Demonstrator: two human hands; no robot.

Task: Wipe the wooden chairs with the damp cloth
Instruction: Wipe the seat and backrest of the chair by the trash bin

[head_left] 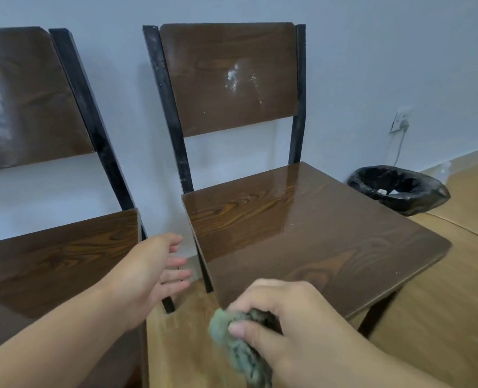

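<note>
A pale blue-grey wall [372, 65] meets a wooden floor [442, 317], with a black-lined bin [400, 190] beside it.

I find nothing readable here: no text, label, brand or number shows on either chair, the wall or the bin.

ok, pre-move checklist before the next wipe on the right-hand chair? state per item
1. Cloth in grip: ok, bunched in the right hand.
2. Left hand free: ok, open, holding nothing, in the gap between the chairs.
3. Cloth on the wood: not ok, it hangs off the seat's front corner, not on the seat.
4. Right chair seat: ok, glossy, looks wet.
5. Right chair backrest: not ok, white smears remain.
6. Left chair backrest: not ok, hazy patch visible.
</note>
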